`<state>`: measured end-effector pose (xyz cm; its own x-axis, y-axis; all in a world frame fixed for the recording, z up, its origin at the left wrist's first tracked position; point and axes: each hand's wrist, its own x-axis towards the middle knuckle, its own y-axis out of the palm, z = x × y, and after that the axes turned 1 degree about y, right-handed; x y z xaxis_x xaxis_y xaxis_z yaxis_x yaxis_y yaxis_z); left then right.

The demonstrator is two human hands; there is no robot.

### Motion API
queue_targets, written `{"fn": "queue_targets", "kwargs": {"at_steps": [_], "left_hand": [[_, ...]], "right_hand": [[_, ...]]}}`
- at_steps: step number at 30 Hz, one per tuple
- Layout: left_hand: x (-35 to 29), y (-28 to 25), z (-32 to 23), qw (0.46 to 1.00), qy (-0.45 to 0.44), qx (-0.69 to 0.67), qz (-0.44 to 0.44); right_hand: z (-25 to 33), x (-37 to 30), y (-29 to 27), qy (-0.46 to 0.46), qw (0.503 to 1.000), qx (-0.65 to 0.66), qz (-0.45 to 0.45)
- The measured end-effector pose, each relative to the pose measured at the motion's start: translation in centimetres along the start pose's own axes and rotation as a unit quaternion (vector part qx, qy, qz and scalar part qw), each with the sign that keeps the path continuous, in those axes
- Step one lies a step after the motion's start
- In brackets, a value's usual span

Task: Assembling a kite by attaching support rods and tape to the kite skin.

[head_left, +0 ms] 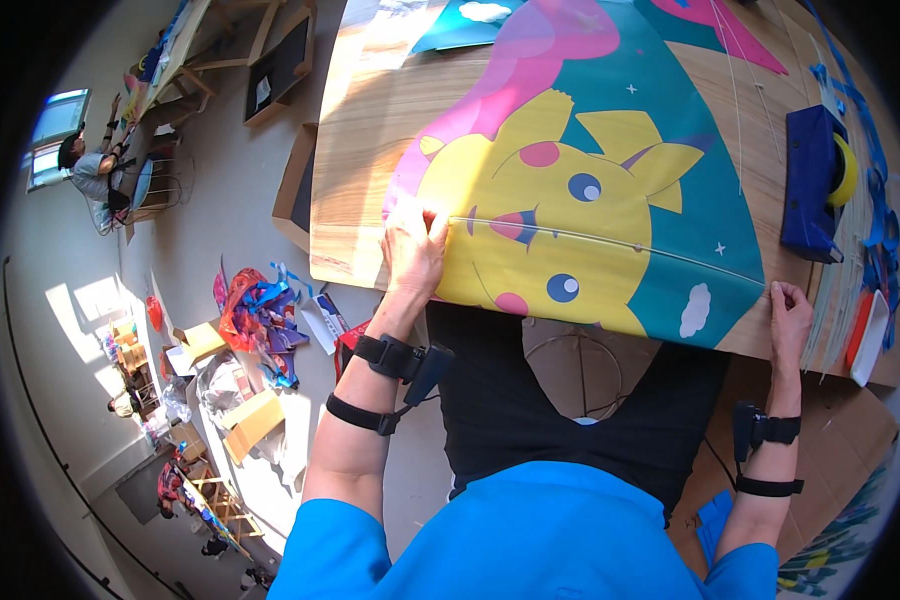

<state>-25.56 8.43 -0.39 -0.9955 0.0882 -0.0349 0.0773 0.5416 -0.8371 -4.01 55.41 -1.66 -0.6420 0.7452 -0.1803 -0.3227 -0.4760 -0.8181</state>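
A printed fabric kite (705, 240), teal with a yellow cartoon character and a pink swirl, lies spread on the wooden table (350, 210), its near edge by my lap. A thin pale line (570, 233), rod or cord I cannot tell, crosses it from side to side with a small joint toward the right. At the line's left end, my left hand (413, 250) is closed, thumb and fingers pinching the kite's edge. My right hand (790, 322) pinches at the kite's right corner, where the line ends. Its fingertips partly hide what they grip.
To the right stand a blue tape dispenser (808, 190) with yellow tape, blue ribbons (877, 210), thin pale sticks (832, 325) and an orange-and-white object (868, 338). Another teal sheet (465, 28) lies at the far side. Cardboard boxes (253, 425) and colourful fabric (255, 320) cover floor at left; other people work beyond.
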Motion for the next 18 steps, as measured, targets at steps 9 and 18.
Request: {"fn": "queue_targets", "kwargs": {"at_steps": [9,18], "left_hand": [[0.0,0.3,0.3,1.0,-0.001,0.018,-0.003],[0.0,0.6,0.9,0.999,0.033,0.038,-0.007]], "right_hand": [[-0.9,0.3,0.2,-0.003,1.0,0.015,0.005],[-0.9,0.3,0.2,-0.005,1.0,0.02,-0.001]]}}
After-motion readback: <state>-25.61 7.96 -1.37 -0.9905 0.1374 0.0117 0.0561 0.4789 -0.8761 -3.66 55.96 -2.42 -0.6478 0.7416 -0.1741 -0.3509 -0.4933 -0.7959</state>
